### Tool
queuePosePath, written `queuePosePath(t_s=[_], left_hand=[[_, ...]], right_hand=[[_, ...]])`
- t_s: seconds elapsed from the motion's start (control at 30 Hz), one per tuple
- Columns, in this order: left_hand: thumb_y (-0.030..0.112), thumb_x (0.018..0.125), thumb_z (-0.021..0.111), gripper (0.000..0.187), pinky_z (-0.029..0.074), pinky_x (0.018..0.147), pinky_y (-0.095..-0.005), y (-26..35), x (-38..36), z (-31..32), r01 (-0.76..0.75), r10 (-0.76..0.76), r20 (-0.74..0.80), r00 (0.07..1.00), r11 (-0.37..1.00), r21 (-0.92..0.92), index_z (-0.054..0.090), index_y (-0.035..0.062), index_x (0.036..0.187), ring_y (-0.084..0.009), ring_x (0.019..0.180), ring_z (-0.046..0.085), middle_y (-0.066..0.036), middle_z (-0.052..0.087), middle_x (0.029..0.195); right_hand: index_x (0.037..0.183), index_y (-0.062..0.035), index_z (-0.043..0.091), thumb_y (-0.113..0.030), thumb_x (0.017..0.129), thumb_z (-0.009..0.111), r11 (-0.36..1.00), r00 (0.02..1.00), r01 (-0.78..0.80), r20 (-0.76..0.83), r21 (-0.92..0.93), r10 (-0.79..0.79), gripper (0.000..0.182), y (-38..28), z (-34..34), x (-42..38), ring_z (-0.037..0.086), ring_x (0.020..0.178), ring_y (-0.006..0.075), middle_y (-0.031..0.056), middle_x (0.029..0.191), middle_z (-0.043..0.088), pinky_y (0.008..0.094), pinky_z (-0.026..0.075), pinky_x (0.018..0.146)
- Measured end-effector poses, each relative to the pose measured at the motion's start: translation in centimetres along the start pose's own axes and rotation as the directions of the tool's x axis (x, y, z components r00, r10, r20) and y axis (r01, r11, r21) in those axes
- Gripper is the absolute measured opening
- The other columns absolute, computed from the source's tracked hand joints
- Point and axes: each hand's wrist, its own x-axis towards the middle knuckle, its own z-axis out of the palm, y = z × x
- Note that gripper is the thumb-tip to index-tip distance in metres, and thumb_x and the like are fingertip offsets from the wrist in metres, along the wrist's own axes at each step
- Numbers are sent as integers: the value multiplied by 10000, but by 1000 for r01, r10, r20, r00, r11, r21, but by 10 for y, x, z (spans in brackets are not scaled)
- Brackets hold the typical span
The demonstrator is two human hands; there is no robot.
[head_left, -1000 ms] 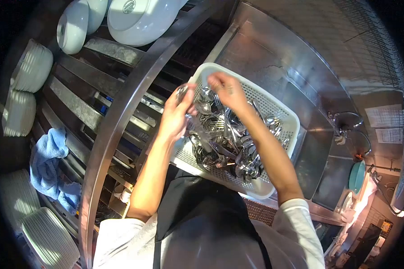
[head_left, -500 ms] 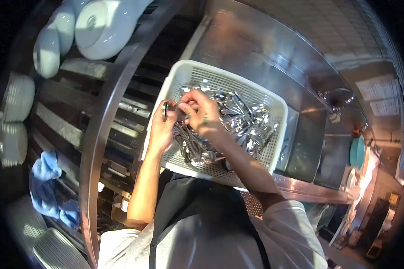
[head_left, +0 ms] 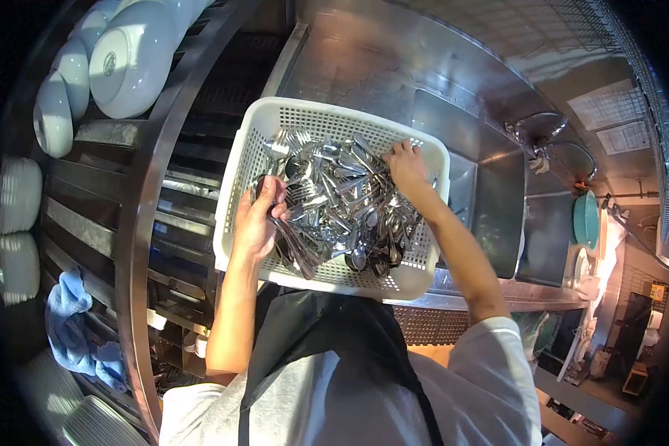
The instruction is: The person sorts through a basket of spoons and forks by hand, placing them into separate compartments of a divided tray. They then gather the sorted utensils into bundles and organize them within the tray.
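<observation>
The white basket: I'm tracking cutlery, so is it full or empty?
Partly full: a heap of cutlery lies in the white basket, with bare perforated plastic showing around it.

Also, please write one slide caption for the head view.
Left hand holding utensils, right hand at the cutlery in a white basket.

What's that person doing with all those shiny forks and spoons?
The person, in a black cloth apron, is handling shiny silver metal cutlery heaped in a white rectangular plastic basket with holes. The left hand holds a few pieces, though I can't count them. The right hand is at the right edge of the heap; I can't tell whether it grips anything. The basket stands beside a grey metal sink.
</observation>
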Motion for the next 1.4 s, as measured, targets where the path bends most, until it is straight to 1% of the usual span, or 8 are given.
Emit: queuePosePath(t_s=[0.17, 0.5, 0.57, 0.73, 0.87, 1.03, 1.27, 1.4], left_hand=[[351, 871, 578, 327, 348, 547, -210, 0, -4, -13, -38, 38, -8, 999, 998, 51, 547, 27, 909, -52, 573, 383, 9, 452, 749], [362, 879, 561, 333, 373, 556, -230, 9, -15, -18, -101, 102, -69, 992, 995, 20, 538, 31, 900, -76, 579, 411, -5, 455, 728], [378, 879, 554, 342, 402, 581, -240, 12, -13, -14, -145, 149, -25, 989, 981, 129, 534, 37, 891, -98, 597, 461, -1, 441, 709], [385, 872, 552, 372, 490, 764, -300, 17, 12, 16, -204, 135, 252, 958, 941, 271, 493, 27, 954, -255, 972, 610, -196, 593, 1076], [468, 813, 580, 526, 485, 737, -251, 1, 38, 33, -353, 104, 562, 821, 865, 357, 476, 11, 1052, -179, 881, 619, -101, 608, 952], [316, 815, 654, 442, 425, 595, -202, -15, 34, 50, -104, 44, 368, 929, 984, 147, 515, 42, 1133, -65, 671, 505, -10, 559, 870], [165, 829, 650, 241, 410, 584, -232, -1, 23, 1, -198, 180, 160, 971, 974, 109, 525, 87, 1019, -77, 659, 477, 17, 530, 835], [235, 862, 607, 216, 409, 615, -242, 19, 6, -15, -231, 233, 77, 969, 972, -36, 494, 99, 986, -105, 690, 470, -10, 522, 876]], right_hand=[[966, -156, 645, -101, 775, 501, 975, 987, 157, 49, -159, -151, 246, 9, 4, 4, 511, 1024, 235, 100, 1016, 554, 363, 416, 862], [945, -124, 574, -60, 784, 494, 924, 900, 338, 226, 176, -372, 191, 4, -74, -10, 615, 805, 242, 60, 885, 630, 406, 439, 777], [932, -122, 578, -44, 775, 507, 892, 899, 434, -125, 129, -419, 189, -4, -106, -21, 609, 754, 245, 46, 804, 619, 366, 464, 694], [884, -92, 607, -81, 726, 612, 796, 854, 504, -335, 336, -399, 159, -20, -178, -21, 602, 727, 260, 73, 791, 607, 347, 464, 589], [906, -64, 594, -160, 708, 678, 611, 802, 592, -462, 525, -380, 236, -46, -177, -5, 594, 701, 267, 84, 784, 602, 343, 467, 602], [985, -84, 563, -220, 732, 656, 588, 777, 550, -621, 593, -102, 302, -67, -151, 3, 583, 801, 318, 111, 835, 586, 382, 470, 650], [888, 1, 638, -114, 791, 636, 548, 997, -70, 65, 833, 29, 150, -19, -87, -44, 612, 752, 226, 116, 808, 638, 308, 474, 721], [988, -72, 610, -235, 774, 653, 534, 971, 82, 52, 842, -232, 273, -39, -40, -86, 604, 874, 266, 127, 941, 613, 345, 477, 771]])
